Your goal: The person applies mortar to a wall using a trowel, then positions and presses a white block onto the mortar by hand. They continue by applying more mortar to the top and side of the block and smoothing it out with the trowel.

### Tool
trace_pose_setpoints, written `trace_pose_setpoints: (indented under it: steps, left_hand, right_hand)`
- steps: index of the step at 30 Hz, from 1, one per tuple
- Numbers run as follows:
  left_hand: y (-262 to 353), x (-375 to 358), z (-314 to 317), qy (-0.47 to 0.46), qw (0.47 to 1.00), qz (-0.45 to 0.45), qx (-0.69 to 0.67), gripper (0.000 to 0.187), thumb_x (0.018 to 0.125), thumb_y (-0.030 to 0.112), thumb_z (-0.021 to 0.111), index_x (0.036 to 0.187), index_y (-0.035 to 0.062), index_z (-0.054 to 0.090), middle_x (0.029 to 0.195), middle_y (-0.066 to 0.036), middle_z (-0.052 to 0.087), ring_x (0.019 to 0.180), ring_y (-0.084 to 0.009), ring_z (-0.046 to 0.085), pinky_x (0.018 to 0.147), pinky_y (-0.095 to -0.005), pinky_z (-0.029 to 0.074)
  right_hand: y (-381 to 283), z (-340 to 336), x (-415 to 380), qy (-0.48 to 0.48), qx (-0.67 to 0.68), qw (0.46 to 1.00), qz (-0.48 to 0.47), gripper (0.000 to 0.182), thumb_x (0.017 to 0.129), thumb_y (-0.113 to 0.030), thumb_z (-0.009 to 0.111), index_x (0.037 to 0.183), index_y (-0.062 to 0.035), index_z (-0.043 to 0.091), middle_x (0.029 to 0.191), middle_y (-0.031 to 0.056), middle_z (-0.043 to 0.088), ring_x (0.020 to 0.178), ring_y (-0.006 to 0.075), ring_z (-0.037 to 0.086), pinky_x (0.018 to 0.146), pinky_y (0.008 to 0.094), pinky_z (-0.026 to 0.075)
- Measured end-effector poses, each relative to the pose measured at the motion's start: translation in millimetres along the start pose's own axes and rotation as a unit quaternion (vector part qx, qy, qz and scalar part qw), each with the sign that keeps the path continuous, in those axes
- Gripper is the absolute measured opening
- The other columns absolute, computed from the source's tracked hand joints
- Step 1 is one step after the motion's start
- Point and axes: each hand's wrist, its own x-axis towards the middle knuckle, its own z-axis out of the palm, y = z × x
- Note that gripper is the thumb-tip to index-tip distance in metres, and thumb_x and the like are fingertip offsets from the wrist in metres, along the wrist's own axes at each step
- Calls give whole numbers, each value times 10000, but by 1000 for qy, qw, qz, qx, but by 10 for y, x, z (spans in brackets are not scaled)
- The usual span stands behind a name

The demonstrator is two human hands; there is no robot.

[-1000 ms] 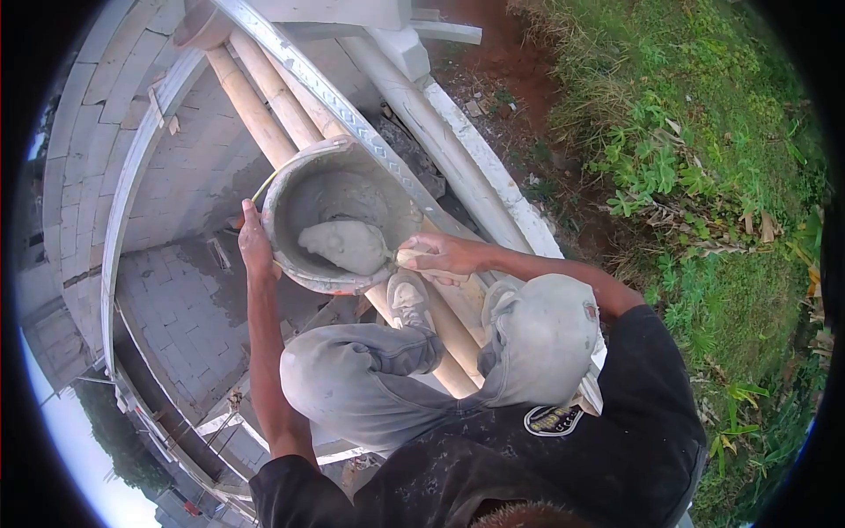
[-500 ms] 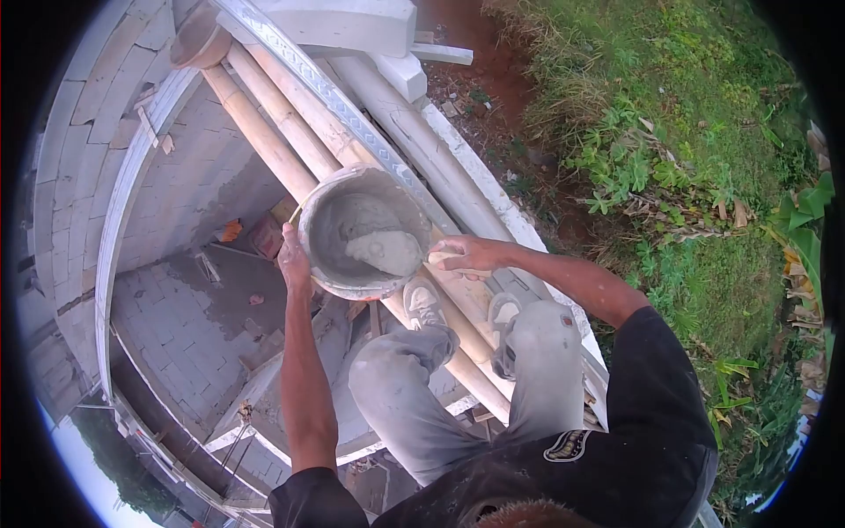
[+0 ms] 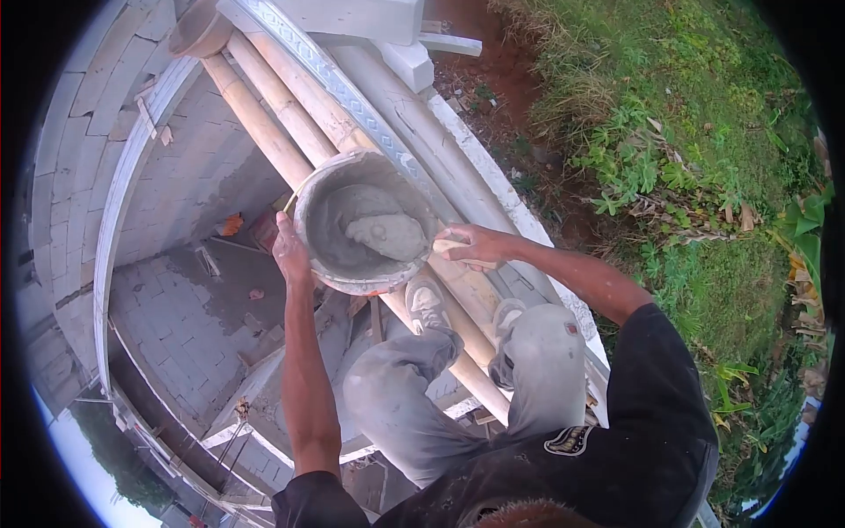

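A mortar-smeared bucket (image 3: 310, 255) is held over the bamboo poles, its mouth turned up toward me. Inside it sits wet grey mortar (image 3: 387, 236) with a raised lump near the right side. My left hand (image 3: 291, 251) is closed on the bucket's left rim, by its thin wire handle (image 3: 293, 199). At the right rim, my right hand (image 3: 482, 246) is wrapped round the pale wooden handle of a trowel (image 3: 449, 245). The trowel's blade cannot be made out apart from the mortar.
My shoes (image 3: 427, 304) rest on the bamboo poles (image 3: 264, 145), beside a long metal profile (image 3: 330, 79). Left and below lies a drop to a block floor (image 3: 167, 308). Another bucket (image 3: 199, 28) stands at the far end. Right, beyond the white wall edge (image 3: 502, 180), grass slopes lie below.
The bucket has shifted slightly up and tipped a little, and the mortar lump lies a bit higher in view. Both hands keep their hold.
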Motion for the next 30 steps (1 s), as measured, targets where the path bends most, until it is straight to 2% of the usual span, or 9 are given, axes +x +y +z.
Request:
trace_pose_setpoints:
  steps: [2, 6, 8, 11, 16, 18, 24, 26, 30]
  left_hand:
    - [44, -85, -14, 2, 999, -29, -29, 656, 1007, 552, 419, 1132, -59, 622, 1021, -116, 652, 876, -198, 611, 799, -365, 504]
    - [-93, 119, -21, 8, 999, 25, -41, 652, 1014, 542, 405, 1153, -60, 613, 1053, -139, 659, 915, -220, 651, 811, -368, 534]
    - [116, -81, 11, -17, 998, -2, -68, 650, 1018, 534, 404, 1172, -65, 605, 1075, -149, 662, 932, -222, 663, 812, -356, 545]
    - [244, -147, 107, -4, 994, -16, -110, 638, 1023, 517, 414, 1050, -73, 654, 951, -128, 674, 813, -192, 641, 769, -335, 519]
    - [214, -158, 108, 25, 999, -18, -43, 650, 1012, 538, 426, 1027, -68, 661, 929, -115, 673, 801, -186, 625, 754, -343, 510]
    - [179, -143, 86, 4, 1000, -4, -23, 666, 1008, 556, 422, 1103, -69, 632, 993, -125, 662, 851, -202, 640, 766, -353, 529]
    - [-72, -268, 25, 11, 998, -19, 53, 634, 1005, 555, 436, 1079, -37, 651, 929, -76, 639, 829, -175, 565, 789, -342, 465]
    - [30, -369, 94, 22, 1000, -11, 17, 621, 1018, 520, 417, 963, -51, 654, 827, -77, 625, 775, -169, 540, 744, -356, 444]
    - [107, -367, 189, 30, 999, 22, 1, 636, 1020, 526, 400, 1028, -52, 666, 893, -90, 653, 812, -180, 572, 786, -347, 458]
  right_hand:
    - [34, 116, -58, 5, 15, 1000, 0, 665, 921, -409, 655, 1439, -77, 402, 824, 53, 576, 557, 110, 517, 520, 293, 437]
    - [12, 13, -99, -13, 8, 999, -47, 660, 924, -412, 651, 1437, -76, 407, 810, 45, 565, 559, 110, 520, 514, 293, 426]
    - [-59, -14, -168, -24, -8, 1000, -16, 658, 927, -409, 650, 1439, -76, 404, 792, 40, 556, 559, 109, 520, 511, 294, 423]
    - [-12, -125, -86, -27, -5, 999, -23, 640, 924, -412, 649, 1420, -86, 410, 773, 35, 549, 552, 108, 517, 515, 293, 424]
    - [76, -1, 88, -6, -14, 1000, -17, 639, 910, -409, 665, 1408, -91, 422, 791, 39, 555, 552, 109, 515, 528, 294, 426]
    - [112, 38, 146, -8, -8, 1000, -11, 642, 905, -407, 671, 1407, -91, 424, 796, 40, 559, 551, 110, 514, 532, 294, 426]
    - [121, 276, 39, 13, 53, 998, -4, 640, 884, -417, 682, 1393, -108, 445, 833, 59, 600, 564, 131, 553, 538, 304, 454]
    - [-54, 298, -110, 46, 47, 998, 20, 656, 879, -436, 682, 1407, -127, 446, 837, 52, 601, 564, 126, 545, 531, 295, 446]
    - [-104, 228, -314, 37, 53, 998, -14, 663, 888, -428, 687, 1425, -130, 438, 825, 39, 580, 580, 112, 528, 525, 281, 435]
